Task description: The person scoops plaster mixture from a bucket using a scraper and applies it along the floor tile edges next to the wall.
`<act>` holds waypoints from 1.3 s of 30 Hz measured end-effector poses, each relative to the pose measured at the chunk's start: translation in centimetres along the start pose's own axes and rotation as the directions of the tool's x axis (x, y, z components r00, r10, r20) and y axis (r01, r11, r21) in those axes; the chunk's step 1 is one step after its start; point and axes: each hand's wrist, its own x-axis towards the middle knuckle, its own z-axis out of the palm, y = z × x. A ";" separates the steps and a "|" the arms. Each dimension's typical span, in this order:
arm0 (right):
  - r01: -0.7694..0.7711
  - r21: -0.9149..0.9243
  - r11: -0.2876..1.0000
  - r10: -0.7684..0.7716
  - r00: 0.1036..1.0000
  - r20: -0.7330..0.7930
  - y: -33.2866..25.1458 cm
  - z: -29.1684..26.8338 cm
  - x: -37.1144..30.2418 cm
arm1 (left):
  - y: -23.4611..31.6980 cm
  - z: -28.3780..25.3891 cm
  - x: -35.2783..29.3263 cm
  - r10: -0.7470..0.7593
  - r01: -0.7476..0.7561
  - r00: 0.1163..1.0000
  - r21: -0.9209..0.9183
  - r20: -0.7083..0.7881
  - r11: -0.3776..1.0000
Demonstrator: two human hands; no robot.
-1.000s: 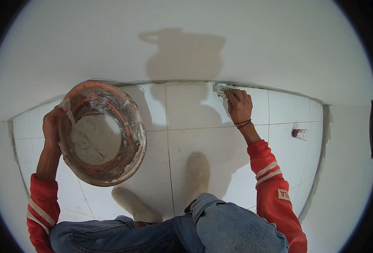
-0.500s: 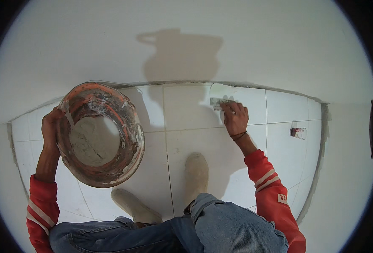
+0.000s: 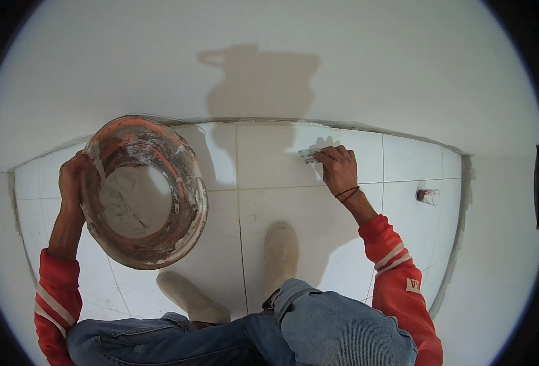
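Note:
A worn orange bucket (image 3: 190,235) tilts toward me on the left, its inside crusted with dried residue. Wet grey paste, like grout or mortar, (image 3: 136,201) covers its bottom. My left hand (image 3: 74,177) is closed on the bucket's left rim. To the right, my right hand (image 3: 340,169) pinches a small flat scraper (image 3: 308,156), pale and smeared with paste. The scraper is over the white floor tiles (image 3: 281,146), a little short of the wall; whether it touches them I cannot tell. My right fingers hide part of it.
A white wall (image 3: 367,79) rises ahead, with a rough grey strip along its foot. A drinking glass (image 3: 428,196) with dark red contents lies or stands on the tiles at right. My boots (image 3: 281,253) are between the bucket and my right arm. Grey joints (image 3: 309,186) cross the floor.
My right hand has shifted slightly, and the scraper has turned, its free end now lower and further left. The bucket stays in my left hand, nearly unmoved.

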 end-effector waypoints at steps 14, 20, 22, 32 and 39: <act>0.035 -0.120 0.992 -0.071 0.949 -0.307 2.1 5.7 1.5 | 0.0 0.5 0.0 -0.009 0.008 0.999 0.008 0.035 1.000; 0.051 -0.082 0.995 -0.062 0.988 -0.140 -1.1 4.1 -1.2 | -0.1 -0.2 0.1 -0.018 0.020 0.999 -0.054 0.045 0.998; -0.003 -0.046 0.999 -0.004 0.988 -0.151 -1.6 2.8 -2.4 | -0.2 -0.2 0.5 -0.020 0.020 0.998 0.007 0.056 1.000; -0.609 -0.034 0.793 0.608 0.793 -0.031 -5.0 3.7 0.1 | 0.1 0.0 0.2 0.023 -0.021 0.999 -0.062 0.042 0.998; -0.722 0.062 0.689 0.725 0.685 -0.068 -4.8 1.6 3.2 | -0.2 -0.5 0.5 0.019 -0.024 0.998 0.091 0.058 0.996</act>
